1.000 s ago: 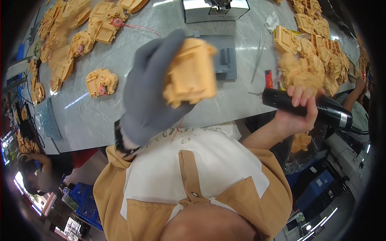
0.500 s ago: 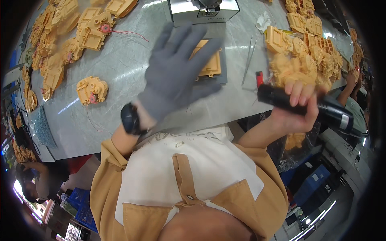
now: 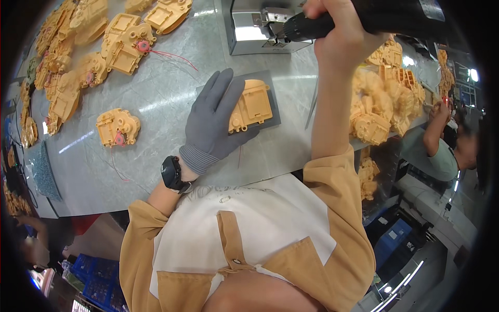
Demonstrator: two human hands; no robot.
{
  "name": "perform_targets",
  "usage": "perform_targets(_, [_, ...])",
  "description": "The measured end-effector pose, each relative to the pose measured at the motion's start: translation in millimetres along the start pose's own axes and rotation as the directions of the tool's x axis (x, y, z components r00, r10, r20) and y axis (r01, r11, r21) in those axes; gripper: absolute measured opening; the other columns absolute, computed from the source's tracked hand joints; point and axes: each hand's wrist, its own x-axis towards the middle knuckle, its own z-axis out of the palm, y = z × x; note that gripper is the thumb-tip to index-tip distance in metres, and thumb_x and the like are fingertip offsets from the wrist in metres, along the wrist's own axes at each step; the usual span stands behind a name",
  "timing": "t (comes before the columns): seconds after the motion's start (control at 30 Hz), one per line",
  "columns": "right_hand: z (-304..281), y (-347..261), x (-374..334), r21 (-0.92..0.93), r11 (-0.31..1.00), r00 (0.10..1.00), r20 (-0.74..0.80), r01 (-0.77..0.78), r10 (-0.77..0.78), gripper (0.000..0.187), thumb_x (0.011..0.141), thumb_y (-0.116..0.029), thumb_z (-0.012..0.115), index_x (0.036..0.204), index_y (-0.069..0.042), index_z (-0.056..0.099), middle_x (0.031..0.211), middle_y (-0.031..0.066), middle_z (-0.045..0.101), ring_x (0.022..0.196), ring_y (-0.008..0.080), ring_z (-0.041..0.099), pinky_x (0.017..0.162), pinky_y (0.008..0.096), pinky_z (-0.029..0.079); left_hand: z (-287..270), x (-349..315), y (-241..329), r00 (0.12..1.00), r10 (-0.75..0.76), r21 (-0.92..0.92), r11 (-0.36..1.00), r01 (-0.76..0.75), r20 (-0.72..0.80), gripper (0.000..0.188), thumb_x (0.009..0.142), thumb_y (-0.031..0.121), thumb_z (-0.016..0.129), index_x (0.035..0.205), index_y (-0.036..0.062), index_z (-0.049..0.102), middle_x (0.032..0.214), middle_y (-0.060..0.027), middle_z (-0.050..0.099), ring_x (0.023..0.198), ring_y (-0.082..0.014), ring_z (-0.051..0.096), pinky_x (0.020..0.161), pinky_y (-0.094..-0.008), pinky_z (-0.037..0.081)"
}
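Note:
My left hand (image 3: pixel 212 120), in a grey glove, lies against the left side of a yellow plastic housing (image 3: pixel 255 104). Its thumb runs along the near edge and its fingers cover the left part, holding the housing on a dark flat pad (image 3: pixel 276 98). My bare right hand (image 3: pixel 340 36) is wrapped round a black electric screwdriver (image 3: pixel 382 16), stretched out to the far side of the table. The screwdriver's tip points left into the front of a silver box-shaped screw feeder (image 3: pixel 248 32); the tip's exact contact cannot be made out.
On the left stands a single housing (image 3: pixel 117 127) with red wires; more housings (image 3: pixel 125 47) are heaped behind it. Another heap (image 3: pixel 382 99) lies on the right, past my forearm. A bag of small blue-grey pieces (image 3: pixel 44 171) rests at the left edge. A co-worker (image 3: pixel 439 143) is at far right.
My left hand has come down from above the pad onto the housing's left side. My right hand has carried the screwdriver from the table's right side forward and left to the screw feeder.

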Motion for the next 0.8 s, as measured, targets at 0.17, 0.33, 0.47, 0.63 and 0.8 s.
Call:
perform_targets(0.17, [8, 8, -5, -0.167, 0.984, 0.996, 0.057, -0.057, 0.068, 0.037, 0.07, 0.007, 0.052, 0.106, 0.005, 0.042, 0.057, 0.0031, 0.05, 0.043, 0.0112, 0.047, 0.045, 0.0219, 0.039, -4, -4, -14, 0.999, -0.018, -0.125, 0.992, 0.022, 0.033, 0.089, 0.052, 0.028, 0.082, 0.128, 0.0095, 0.039, 0.128, -0.0197, 0.038, 0.114, -0.0392, 0.042, 0.095, -0.0457, 0.037])
perform_targets(0.33, [-15, -18, -18, -0.294, 0.947, 0.956, 0.221, -0.125, 0.195, 0.028, 0.073, 0.003, 0.048, 0.101, 0.0, 0.045, 0.061, 0.0078, 0.05, 0.049, 0.0181, 0.048, 0.056, 0.0354, 0.043, -13, -4, -24, 0.994, 0.045, -0.057, 0.998, -0.04, 0.095, 0.086, 0.052, 0.034, 0.081, 0.124, 0.0105, 0.042, 0.125, -0.0168, 0.041, 0.114, -0.0323, 0.043, 0.101, -0.0482, 0.03])
perform_targets(0.47, [-27, -47, -58, -0.064, 0.998, 0.955, 0.294, -0.02, 0.038, 0.044, 0.073, 0.001, 0.045, 0.116, -0.004, 0.036, 0.058, 0.007, 0.043, 0.047, 0.017, 0.044, 0.054, 0.0353, 0.042, -9, -5, -30, 0.996, 0.046, -0.019, 0.999, -0.044, 0.079, 0.083, 0.053, 0.038, 0.079, 0.124, 0.0122, 0.044, 0.123, -0.0135, 0.043, 0.114, -0.0271, 0.044, 0.103, -0.0489, 0.027])
perform_targets(0.63, [-24, -74, -86, 0.149, 0.95, 0.933, 0.281, -0.275, 0.225, 0.049, 0.075, 0.005, 0.049, 0.119, -0.005, 0.028, 0.059, 0.0076, 0.047, 0.049, 0.017, 0.048, 0.053, 0.0319, 0.044, -3, -8, -27, 0.999, 0.028, -0.009, 1.0, -0.028, 0.039, 0.088, 0.048, 0.03, 0.082, 0.124, 0.0114, 0.043, 0.123, -0.0135, 0.046, 0.114, -0.0311, 0.045, 0.103, -0.0517, 0.027])
perform_targets(0.8, [-33, -71, -91, 0.066, 0.968, 0.931, 0.296, -0.242, 0.212, 0.047, 0.076, 0.003, 0.048, 0.116, -0.003, 0.024, 0.059, 0.0076, 0.048, 0.048, 0.0166, 0.047, 0.052, 0.0325, 0.044, -2, -8, -27, 0.999, 0.031, -0.016, 0.999, -0.031, 0.024, 0.086, 0.049, 0.031, 0.082, 0.124, 0.0125, 0.044, 0.123, -0.0121, 0.046, 0.115, -0.0301, 0.045, 0.103, -0.0505, 0.028])
